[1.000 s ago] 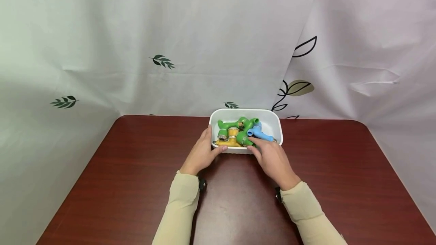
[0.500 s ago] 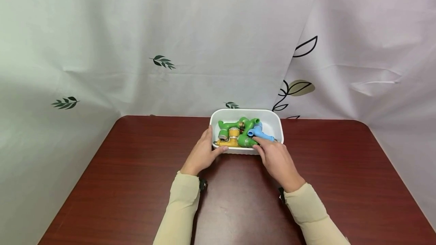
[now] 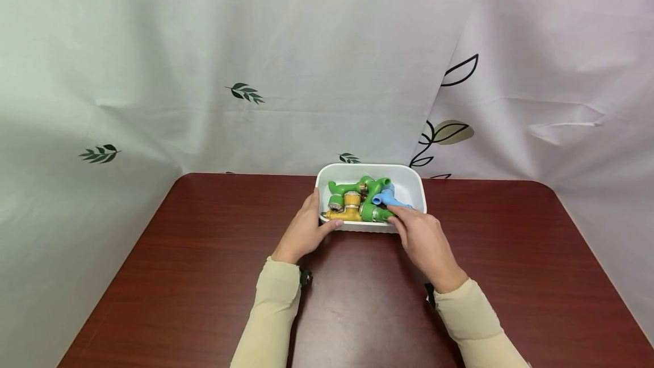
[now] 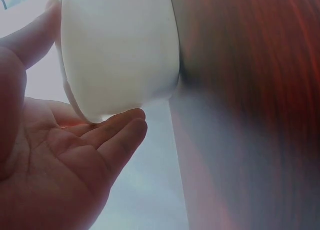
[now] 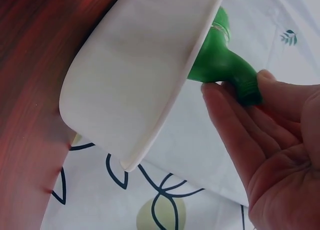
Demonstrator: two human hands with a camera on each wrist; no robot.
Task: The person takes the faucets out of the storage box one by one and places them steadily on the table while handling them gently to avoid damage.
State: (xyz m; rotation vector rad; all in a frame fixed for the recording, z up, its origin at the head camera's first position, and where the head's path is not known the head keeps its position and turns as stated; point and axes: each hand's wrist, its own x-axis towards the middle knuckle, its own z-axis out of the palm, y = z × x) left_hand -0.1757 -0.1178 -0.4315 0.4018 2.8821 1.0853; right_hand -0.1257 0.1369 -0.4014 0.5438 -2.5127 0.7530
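A white plastic tub (image 3: 352, 172) stands at the far edge of the table with several plastic water taps inside. My left hand (image 3: 302, 229) holds the tub's near left corner, thumb at the front rim and fingers along the left end. My right hand (image 3: 426, 246) pinches the end of a green tap (image 5: 222, 62) between thumb and fingers; the right wrist view shows it reaching past the tub's rim. Beside it lie a yellow tap (image 3: 347, 214) and a blue tap (image 3: 390, 197), the latter partly behind my fingers. Other green taps (image 3: 347, 188) lie farther back.
The dark red-brown table (image 3: 357, 300) spreads in front and to both sides of the tub. Behind it hangs a white curtain (image 3: 327, 72) with leaf prints, close to the tub's back side.
My right hand has shifted to the right, and the green tap it pinches has turned and moved right along the tub's front. My left hand has stayed at the tub's corner.
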